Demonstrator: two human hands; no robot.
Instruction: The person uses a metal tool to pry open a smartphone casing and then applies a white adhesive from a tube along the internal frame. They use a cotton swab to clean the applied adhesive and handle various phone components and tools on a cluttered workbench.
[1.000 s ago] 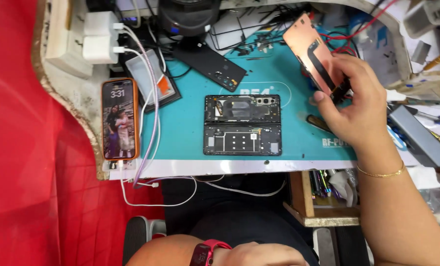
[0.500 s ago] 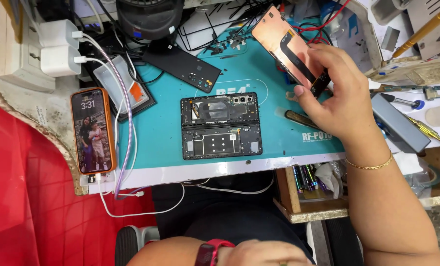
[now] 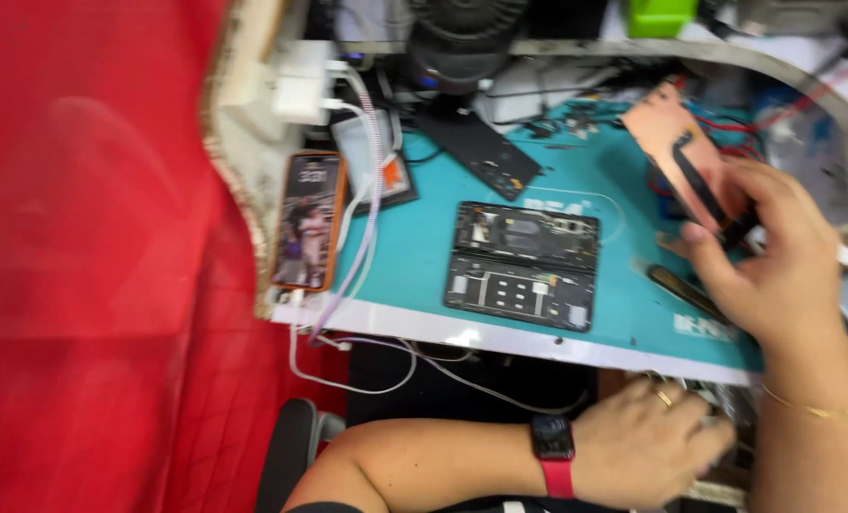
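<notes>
My right hand (image 3: 764,258) holds a copper-coloured flat phone part (image 3: 678,152) with a black flex strip, lifted over the right side of the teal work mat (image 3: 414,249). An opened phone (image 3: 524,264), its back off and its insides showing, lies in the middle of the mat. My left hand (image 3: 644,443), with a red-strapped watch on the wrist and a ring, reaches below the table's front edge at the lower right, fingers curled among small items there; what it grips is blurred.
A lit phone in an orange case (image 3: 308,220) lies at the mat's left edge, with white cables (image 3: 359,218) running to a white charger block (image 3: 302,87). A black tool (image 3: 682,289) lies by my right hand. A black strip part (image 3: 481,144) and a microscope base (image 3: 464,46) stand behind. Red cloth (image 3: 91,285) fills the left.
The view has swung to the right and blurred. My left hand has come up from the bottom edge and reached to the space under the table's right front. My right hand still holds the copper part.
</notes>
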